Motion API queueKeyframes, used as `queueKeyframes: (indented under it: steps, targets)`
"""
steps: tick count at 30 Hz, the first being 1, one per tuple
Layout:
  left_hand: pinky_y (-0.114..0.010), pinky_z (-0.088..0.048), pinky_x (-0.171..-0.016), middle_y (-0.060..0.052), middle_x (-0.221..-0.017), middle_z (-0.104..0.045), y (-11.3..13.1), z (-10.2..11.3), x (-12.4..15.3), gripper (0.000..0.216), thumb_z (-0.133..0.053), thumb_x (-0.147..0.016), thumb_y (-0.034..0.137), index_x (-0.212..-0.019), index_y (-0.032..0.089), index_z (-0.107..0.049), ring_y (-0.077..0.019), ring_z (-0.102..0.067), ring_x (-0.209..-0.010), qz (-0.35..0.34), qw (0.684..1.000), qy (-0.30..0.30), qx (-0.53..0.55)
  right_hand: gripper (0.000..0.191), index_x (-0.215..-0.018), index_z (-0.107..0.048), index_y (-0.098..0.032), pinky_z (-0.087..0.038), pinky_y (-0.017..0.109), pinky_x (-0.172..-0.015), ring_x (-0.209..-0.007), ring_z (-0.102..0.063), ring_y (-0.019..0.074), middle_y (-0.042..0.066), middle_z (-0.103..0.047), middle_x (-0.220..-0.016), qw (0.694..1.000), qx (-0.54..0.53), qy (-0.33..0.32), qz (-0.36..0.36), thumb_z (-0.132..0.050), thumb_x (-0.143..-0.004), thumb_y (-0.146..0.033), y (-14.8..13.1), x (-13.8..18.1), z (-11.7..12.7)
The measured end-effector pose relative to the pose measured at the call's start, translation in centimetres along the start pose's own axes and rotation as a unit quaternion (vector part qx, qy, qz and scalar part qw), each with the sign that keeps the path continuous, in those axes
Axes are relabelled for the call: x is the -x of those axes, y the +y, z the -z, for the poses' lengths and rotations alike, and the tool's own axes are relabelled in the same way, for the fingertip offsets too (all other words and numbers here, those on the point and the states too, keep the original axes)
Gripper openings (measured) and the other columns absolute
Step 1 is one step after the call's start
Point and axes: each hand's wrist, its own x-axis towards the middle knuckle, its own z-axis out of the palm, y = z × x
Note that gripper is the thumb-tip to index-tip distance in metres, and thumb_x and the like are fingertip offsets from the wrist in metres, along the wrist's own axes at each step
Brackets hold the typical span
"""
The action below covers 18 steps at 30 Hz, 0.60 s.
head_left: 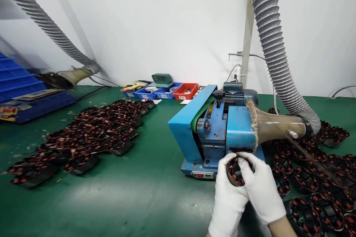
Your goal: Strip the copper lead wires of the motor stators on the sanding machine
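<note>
Both my hands wear white gloves and close round one motor stator (234, 173), a black ring with copper windings inside. My left hand (229, 200) grips its left side and underside. My right hand (260, 183) holds the right side, with the thumb over the ring's inner part. The stator is at the front of a blue belt grinder (214, 133), just below its light-blue cover (241, 127). Whether it touches the machine cannot be made out. The fingers behind the ring are hidden.
Many stators (102, 129) with loose wire ends lie on the green table (125, 196) at left; more stators (306, 179) lie at right. A grey extraction hose (272, 40) joins the grinder. Blue bins (167, 94), a red bin (185, 90) and a clock (162, 78) stand along the wall.
</note>
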Motion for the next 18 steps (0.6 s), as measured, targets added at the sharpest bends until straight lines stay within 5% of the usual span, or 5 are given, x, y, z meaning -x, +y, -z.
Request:
queueKeyframes:
  steps: [9,13,18]
  targets:
    - [-0.038,-0.055,-0.077,-0.007,-0.086,-0.069,2.2,-1.7,-1.1,0.047,-0.077,-0.044,0.019,-0.085,0.020,-0.054,-0.0246,-0.068,-0.081,0.009,1.000,-0.014,0.023,0.031,-0.085,-0.074,-0.018,-0.053,0.042,-0.080,-0.085,-0.071,0.0301,0.014,-0.077,-0.084,0.998,0.049,-0.001,-0.032,-0.046,-0.084,-0.030,-1.2,-1.4,0.6]
    - [-0.035,-0.055,-0.074,-0.007,-0.093,-0.068,1.7,0.0,1.3,0.045,-0.076,-0.049,0.017,-0.090,0.020,-0.058,-0.0234,-0.067,-0.082,0.003,1.000,-0.031,0.005,0.033,-0.093,-0.073,-0.018,-0.054,0.039,-0.080,-0.086,-0.070,0.0278,0.012,-0.076,-0.093,0.999,-0.009,-0.009,-0.042,-0.045,-0.085,-0.034,-0.5,1.3,0.8]
    - [-0.037,-0.050,-0.089,-0.006,-0.109,-0.063,1.9,3.5,4.8,0.053,-0.081,-0.049,0.020,-0.098,0.024,-0.061,-0.0278,-0.063,-0.103,-0.005,0.994,-0.105,-0.020,0.034,-0.100,-0.073,-0.024,-0.049,0.036,-0.093,-0.104,-0.065,0.0283,0.009,-0.073,-0.106,0.971,-0.221,-0.055,-0.074,-0.063,-0.077,-0.047,1.0,4.7,2.4]
